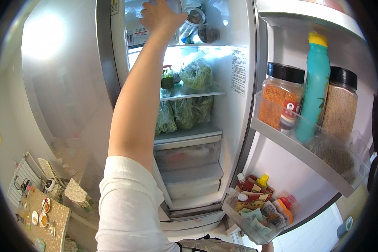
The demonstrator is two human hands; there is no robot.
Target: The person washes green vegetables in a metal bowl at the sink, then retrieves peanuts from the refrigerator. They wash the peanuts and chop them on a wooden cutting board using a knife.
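Note:
My left hand (163, 15) reaches up to the fridge's top visible shelf, fingers spread against a round clear plastic container (175, 4); whether it grips this cannot be told. Right of the hand, two clear tubs with dark contents (195, 16) (209, 33) lie tilted. A printed box (137, 36) stands left of my wrist. On the shelf below are a jar of green food (167, 78) and a plastic bag of green vegetables (197, 74). My right hand is out of view; only a bit of arm shows at the bottom edge, below the door bins.
The open fridge door's upper bin (299, 148) holds spice jars (282, 97) and a turquoise bottle (315, 82); its lower bin (249, 228) holds sauce pouches and packets. Bagged greens (184, 113) sit above fridge drawers (189, 156). A dining table (58, 214) with plates stands lower left.

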